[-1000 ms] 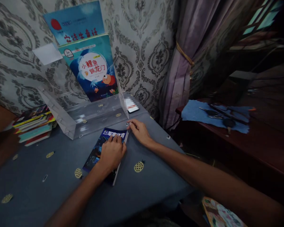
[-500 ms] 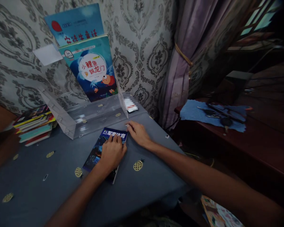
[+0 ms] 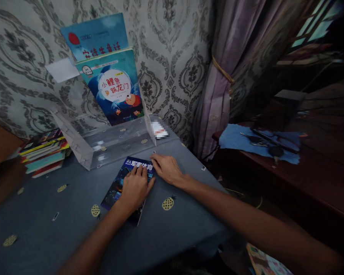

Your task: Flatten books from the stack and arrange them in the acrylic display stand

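A dark blue magazine (image 3: 117,187) with white Chinese lettering lies at a slant on the table, face up. My left hand (image 3: 135,187) rests flat across its cover, fingers stretched and slightly spread, hiding part of the title. At the magazine's upper right corner is my right hand (image 3: 169,170), its fingers partly bent and the tips a little apart; whether they touch the corner is hard to tell. Behind the magazine stands a clear acrylic rack (image 3: 88,156). A blue picture book (image 3: 114,91) with a red fish leans upright at the rack, before a taller blue book (image 3: 97,36).
A stack of books (image 3: 44,156) sits left of the rack. A phone-like object (image 3: 159,131), its screen blurred, lies beyond the rack's right side. Further right, a dark red table (image 3: 318,187) bears a blue cloth (image 3: 232,137) with keys and tools. A purple curtain (image 3: 215,99) hangs behind.
My right hand has shifted slightly down and left, closer to the magazine's corner. My left hand stays on the cover. The whole view has tipped up a little.
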A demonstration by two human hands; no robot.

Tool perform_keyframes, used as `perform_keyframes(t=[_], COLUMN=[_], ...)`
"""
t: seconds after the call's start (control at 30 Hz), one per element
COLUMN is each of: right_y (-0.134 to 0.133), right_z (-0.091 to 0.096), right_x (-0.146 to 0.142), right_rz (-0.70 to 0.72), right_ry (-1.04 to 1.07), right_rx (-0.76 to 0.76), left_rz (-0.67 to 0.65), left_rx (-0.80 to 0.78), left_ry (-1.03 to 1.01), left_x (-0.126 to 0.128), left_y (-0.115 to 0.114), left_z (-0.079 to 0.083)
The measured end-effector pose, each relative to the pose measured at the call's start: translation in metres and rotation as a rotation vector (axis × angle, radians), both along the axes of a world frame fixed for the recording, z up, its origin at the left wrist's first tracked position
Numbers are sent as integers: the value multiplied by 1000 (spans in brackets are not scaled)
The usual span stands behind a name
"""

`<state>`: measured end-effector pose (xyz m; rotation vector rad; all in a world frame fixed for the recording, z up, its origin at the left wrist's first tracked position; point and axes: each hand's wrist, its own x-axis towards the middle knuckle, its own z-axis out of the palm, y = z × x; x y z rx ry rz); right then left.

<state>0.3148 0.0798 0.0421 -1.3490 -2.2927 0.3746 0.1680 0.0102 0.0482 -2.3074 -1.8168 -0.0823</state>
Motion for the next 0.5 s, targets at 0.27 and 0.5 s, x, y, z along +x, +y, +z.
perform_keyframes(t=[0.27, 0.5], right_y=[3, 15], right_z=[1, -8], right_x=[2, -2], right_rz=[24, 139], right_ry=[26, 165], right_rx=[-26, -34], left_rz=[-179, -194], left_rx=[-164, -248], left_ry=[-72, -156], left_x=[-31, -38], left_y=[-9, -10], left_z=[16, 12])
